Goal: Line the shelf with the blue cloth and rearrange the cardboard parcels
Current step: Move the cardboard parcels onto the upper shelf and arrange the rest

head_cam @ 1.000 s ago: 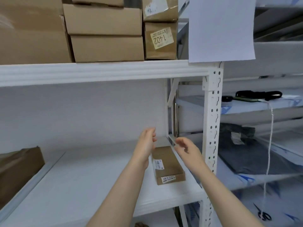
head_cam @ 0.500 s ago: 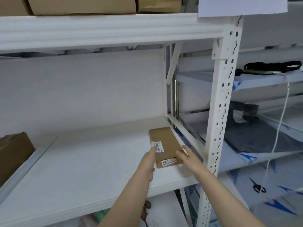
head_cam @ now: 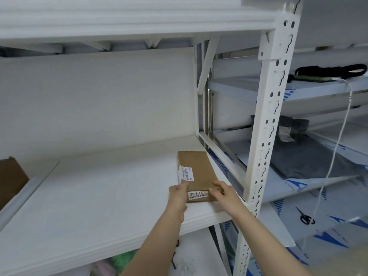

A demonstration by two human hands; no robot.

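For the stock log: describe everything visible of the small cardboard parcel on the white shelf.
The small cardboard parcel is a plain brown oblong box, closed, lying flat at the right end of the white shelf, long side running front to back. A white barcode label wraps its left top edge; a sticker starting 58-3 sits on its near end. The left hand holds its near left corner; the right hand curls over the near right edge.

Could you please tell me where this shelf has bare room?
The white shelf board is bare between the brown box on the left and the small cardboard parcel. Crowded at the right: the left hand and right hand grip that parcel beside the upright post.
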